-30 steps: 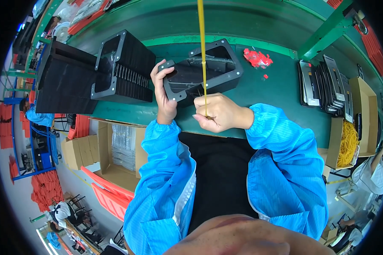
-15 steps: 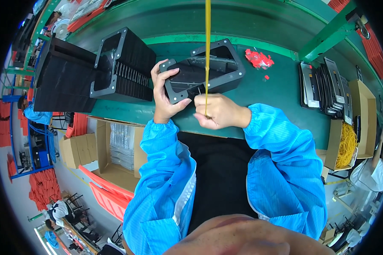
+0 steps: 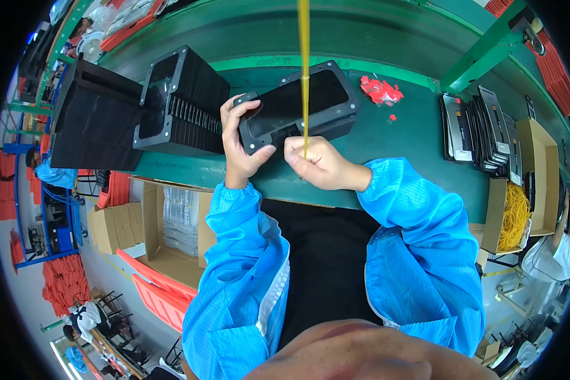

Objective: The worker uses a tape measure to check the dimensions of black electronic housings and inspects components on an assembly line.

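My left hand (image 3: 237,142) grips the left end of a black frame (image 3: 345,120), fingers over its upper corner and thumb on the near edge. A glossy dark panel (image 3: 307,101) fills the frame, which lies tilted on another black piece. Close to the frame's near edge, my right hand (image 3: 316,163) is closed in a pinch; what it holds is mostly hidden, with a small dark tip showing below the fingers. A yellow cord (image 3: 304,69) hangs down the middle of the view and crosses in front of the frame and right hand.
Left on the green bench (image 3: 373,142) stand a stack of similar black frames (image 3: 193,101) and a tall black stack (image 3: 95,120). Small red pieces (image 3: 381,92) lie right of the frame. Farther right are flat dark packages (image 3: 481,130) and a cardboard box (image 3: 538,155) beside yellow cords (image 3: 514,218).
The frame has turned slightly and the panel now looks evenly dark, without its earlier reflections. My right hand has shifted a little left, and the thin rod above it is gone from sight.
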Demonstrator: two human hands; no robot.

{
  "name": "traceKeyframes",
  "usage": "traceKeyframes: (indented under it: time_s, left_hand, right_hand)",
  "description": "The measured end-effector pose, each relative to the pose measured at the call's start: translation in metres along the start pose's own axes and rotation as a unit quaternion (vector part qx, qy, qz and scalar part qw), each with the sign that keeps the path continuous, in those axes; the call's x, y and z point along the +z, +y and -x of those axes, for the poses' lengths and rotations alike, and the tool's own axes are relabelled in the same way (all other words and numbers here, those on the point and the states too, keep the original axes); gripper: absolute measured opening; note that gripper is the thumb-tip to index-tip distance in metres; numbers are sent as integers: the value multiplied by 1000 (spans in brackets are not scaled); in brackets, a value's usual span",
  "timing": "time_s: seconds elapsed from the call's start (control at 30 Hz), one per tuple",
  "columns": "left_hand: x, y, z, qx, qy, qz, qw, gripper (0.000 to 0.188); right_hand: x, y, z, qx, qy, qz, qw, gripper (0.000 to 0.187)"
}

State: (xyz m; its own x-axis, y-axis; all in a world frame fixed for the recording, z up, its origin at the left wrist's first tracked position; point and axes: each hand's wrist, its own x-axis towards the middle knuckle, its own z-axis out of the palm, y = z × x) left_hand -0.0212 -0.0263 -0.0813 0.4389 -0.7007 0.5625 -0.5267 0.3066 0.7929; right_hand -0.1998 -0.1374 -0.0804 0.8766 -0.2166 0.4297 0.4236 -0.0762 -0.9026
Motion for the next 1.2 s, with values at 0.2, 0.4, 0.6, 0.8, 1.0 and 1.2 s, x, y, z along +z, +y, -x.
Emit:
traceKeyframes:
  time_s: [0.2,0.4,0.6,0.8,1.0,1.2]
  left_hand:
    - [-10,4,-17,-109,6,93,990,65]
    - [-9,51,-28,-20,98,-137,986,54]
    - [-55,90,-45,137,152,-416,886,52]
    - [-113,69,-34,-14,346,-351,870,46]
    - [-102,42,-26,-41,274,-432,858,48]
    - [-85,29,-25,22,349,-392,851,50]
  right_hand:
    - [-3,10,6,-82,-53,203,974,31]
    - [-3,15,5,-100,-55,206,972,28]
    - [-3,16,6,-105,-46,192,975,29]
    - [0,12,4,-99,-61,196,974,29]
    - [-4,14,5,-102,-52,206,972,29]
    - [-3,15,5,-92,-65,213,970,28]
